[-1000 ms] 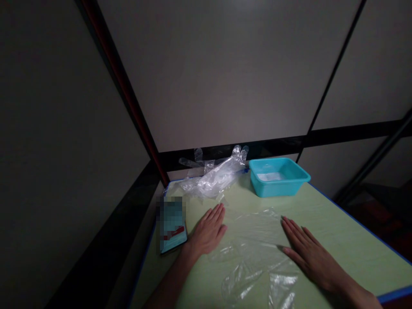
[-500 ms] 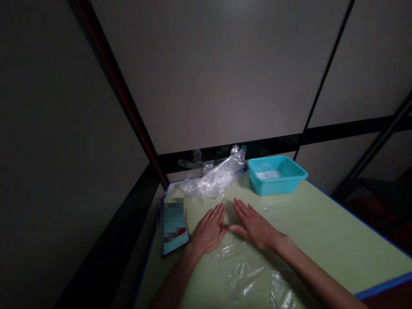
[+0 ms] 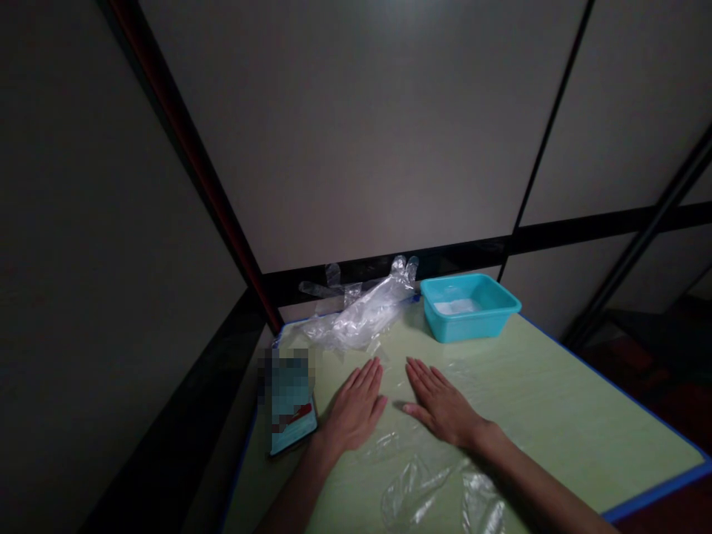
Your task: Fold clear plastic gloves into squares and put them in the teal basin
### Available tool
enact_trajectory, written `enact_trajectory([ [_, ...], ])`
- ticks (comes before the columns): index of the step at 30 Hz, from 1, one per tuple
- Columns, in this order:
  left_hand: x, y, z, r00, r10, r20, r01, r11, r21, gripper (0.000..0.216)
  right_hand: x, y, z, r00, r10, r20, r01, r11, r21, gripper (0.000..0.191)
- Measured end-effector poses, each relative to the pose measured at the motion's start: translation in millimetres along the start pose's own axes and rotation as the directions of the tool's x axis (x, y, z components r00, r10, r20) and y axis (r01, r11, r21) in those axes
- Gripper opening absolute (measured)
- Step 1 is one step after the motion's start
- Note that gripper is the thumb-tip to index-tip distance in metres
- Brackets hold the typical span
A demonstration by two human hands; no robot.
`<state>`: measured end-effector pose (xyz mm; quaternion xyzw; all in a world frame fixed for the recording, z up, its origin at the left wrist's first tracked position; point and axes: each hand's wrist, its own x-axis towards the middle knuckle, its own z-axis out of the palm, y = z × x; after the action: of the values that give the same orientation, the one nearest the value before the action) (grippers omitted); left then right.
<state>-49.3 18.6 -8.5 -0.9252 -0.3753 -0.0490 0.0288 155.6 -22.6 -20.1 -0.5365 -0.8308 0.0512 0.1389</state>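
Observation:
A clear disposable plastic glove (image 3: 414, 493) lies spread on the pale green table, its outline faint and its near end at the bottom of the view. Flat on the plastic or right beside it rests my left hand (image 3: 356, 404), fingers stretched and palm down. My right hand (image 3: 439, 400) lies palm down too, thumb apart from the fingers, covering part of the film. Neither hand grips anything. Between the two hands a narrow gap shows. Beyond them, a crumpled pile of clear plastic gloves (image 3: 361, 319) sits at the table's back edge, some fingers sticking up against the wall.
A turquoise plastic basin (image 3: 470, 326) with something white inside stands at the back right. At the left edge lies a tablet-like device (image 3: 294, 430), its screen partly blurred. The green table (image 3: 567, 415) has blue edging and meets panelled walls (image 3: 361, 148) behind and left.
My hands have moved slightly apart, widening the gap between them, and both stay flat. The whole view has shifted a little. The basin and glove pile stay in place.

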Motion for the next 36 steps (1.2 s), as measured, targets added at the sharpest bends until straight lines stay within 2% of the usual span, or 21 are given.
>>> enact_trajectory([
  [8,-1.2,-0.8,0.0,1.0,-0.006,0.005,0.006,1.0,0.006,0.049,-41.3,71.7,-8.9,0.989,0.139,-0.04,-0.143,0.984,-0.111,0.063],
  [13,-0.7,0.6,-1.8,1.0,-0.013,0.026,0.013,1.0,-0.002,0.05,-58.4,95.4,-15.5,0.979,0.203,-0.032,-0.206,0.969,-0.134,0.064],
  [19,-0.1,-0.5,1.4,1.0,-0.011,0.02,0.012,1.0,-0.016,0.05,-58.8,95.3,-21.9,0.985,0.172,-0.013,-0.173,0.983,-0.056,0.064],
  [26,-1.0,-2.6,1.7,0.999,-0.009,0.042,0.01,1.0,-0.023,0.05,-51.7,86.8,-26.4,0.997,0.027,0.068,-0.023,0.998,-0.065,0.063],
  [36,-0.9,-5.8,-1.4,0.997,-0.025,0.072,0.029,0.998,-0.055,0.049,-53.8,88.4,-22.2,0.999,0.02,0.032,-0.016,0.994,-0.105,0.062],
])
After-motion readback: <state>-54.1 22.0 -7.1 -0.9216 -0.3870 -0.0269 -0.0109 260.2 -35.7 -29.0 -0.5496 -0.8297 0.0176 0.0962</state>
